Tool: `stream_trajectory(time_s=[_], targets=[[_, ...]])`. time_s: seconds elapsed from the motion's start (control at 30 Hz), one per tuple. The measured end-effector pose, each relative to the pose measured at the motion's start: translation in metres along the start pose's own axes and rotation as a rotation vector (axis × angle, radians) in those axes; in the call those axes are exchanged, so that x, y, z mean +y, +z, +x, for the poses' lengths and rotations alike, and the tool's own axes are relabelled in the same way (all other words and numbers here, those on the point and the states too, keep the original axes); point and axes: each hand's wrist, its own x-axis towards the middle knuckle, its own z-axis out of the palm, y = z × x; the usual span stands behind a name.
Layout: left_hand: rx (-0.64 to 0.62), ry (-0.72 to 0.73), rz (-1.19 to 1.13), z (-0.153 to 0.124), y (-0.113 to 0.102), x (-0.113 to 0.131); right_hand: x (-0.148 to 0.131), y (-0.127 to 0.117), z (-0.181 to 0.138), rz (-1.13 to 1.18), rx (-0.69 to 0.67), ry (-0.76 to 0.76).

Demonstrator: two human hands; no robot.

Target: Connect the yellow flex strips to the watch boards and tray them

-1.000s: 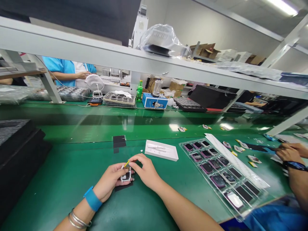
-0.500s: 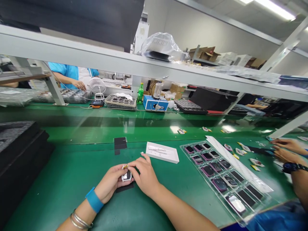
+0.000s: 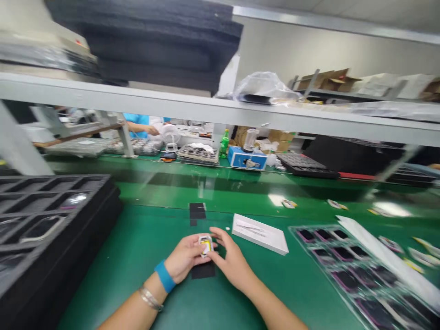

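Observation:
A small white watch case [image 3: 211,243] with a yellow-edged piece [image 3: 206,247] across its open face sits in the fingers of my left hand [image 3: 185,257]. The left thumb presses on the yellow-edged piece. My right hand [image 3: 231,259] grips the case's right edge, thumb low and forefinger near the top. Beneath the hands lies a black sheet [image 3: 203,271] on the green mat. Just beyond are more black pieces [image 3: 197,211] and a white shallow box [image 3: 263,245] with tweezers [image 3: 252,228] in it. Blur hides fine details of the case.
Stacked black foam trays [image 3: 103,206] stand at left, some slots holding watch parts. A clear plastic tray [image 3: 321,270] of dark watch faces lies at right beside a white strip [image 3: 388,256]. A shelf beam [image 3: 192,98] crosses above; a co-worker's hand [image 3: 151,130] shows behind it.
The view has swung left, showing more of the foam trays. The yellow piece, earlier at the case's top edge, now lies over its face. The co-worker's hands at right have left view.

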Motion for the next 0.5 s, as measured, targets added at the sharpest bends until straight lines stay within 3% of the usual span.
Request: stream_trajectory(time_s=[0.1,0.3,0.43,0.5], targets=[[0.048,0.048,0.041,0.001,0.004,-0.004,0.009,0.001,0.001,0.278,-0.174,0.165],[0.116,0.16,0.114,0.002,0.009,0.008,0.026,0.002,0.006,0.253,-0.137,0.144],[0.196,0.292,0.074,-0.048,0.009,0.034,0.032,-0.005,0.009,0.087,-0.088,0.124],[0.115,0.318,-0.016,-0.096,0.005,0.05,0.037,-0.009,0.012,0.03,-0.054,0.164]])
